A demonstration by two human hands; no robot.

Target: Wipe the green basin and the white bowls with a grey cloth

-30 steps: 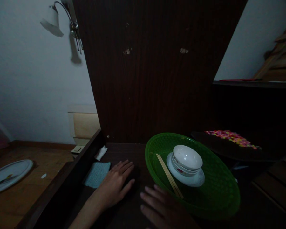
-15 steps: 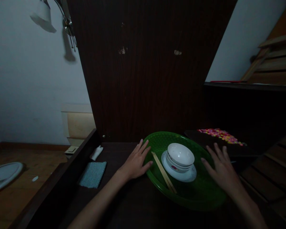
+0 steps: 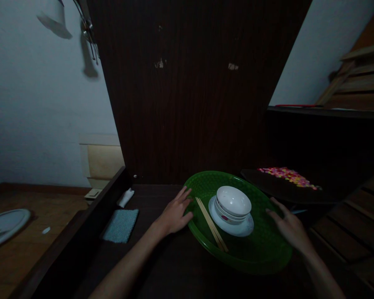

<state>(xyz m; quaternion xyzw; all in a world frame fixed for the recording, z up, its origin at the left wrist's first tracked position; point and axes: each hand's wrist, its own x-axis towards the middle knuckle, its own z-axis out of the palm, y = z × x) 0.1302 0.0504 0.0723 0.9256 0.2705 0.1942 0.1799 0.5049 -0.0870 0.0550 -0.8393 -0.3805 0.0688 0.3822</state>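
Note:
A round green plastic basket (image 3: 264,253) sits on a dark wooden table. Inside it a stack of white bowls (image 3: 233,202) rests on a white plate (image 3: 244,229), with wooden chopsticks (image 3: 212,224) lying to their left. My left hand (image 3: 174,212) lies at the basket's left rim, fingers spread and touching it. At the right rim my right hand (image 3: 289,226) rests with its fingers stretched over the edge. Neither hand visibly grips anything.
A light blue cloth (image 3: 121,225) and a small white item (image 3: 125,197) lie on the table's left side. A dark tray with colourful bits (image 3: 288,176) sits behind the basket. A white plate (image 3: 3,226) lies on the wooden floor at far left. Dark wooden panel rises behind.
Both hands moved from the near table edge to the basket's two sides. Since half a second ago the right hand has lowered onto the right rim.

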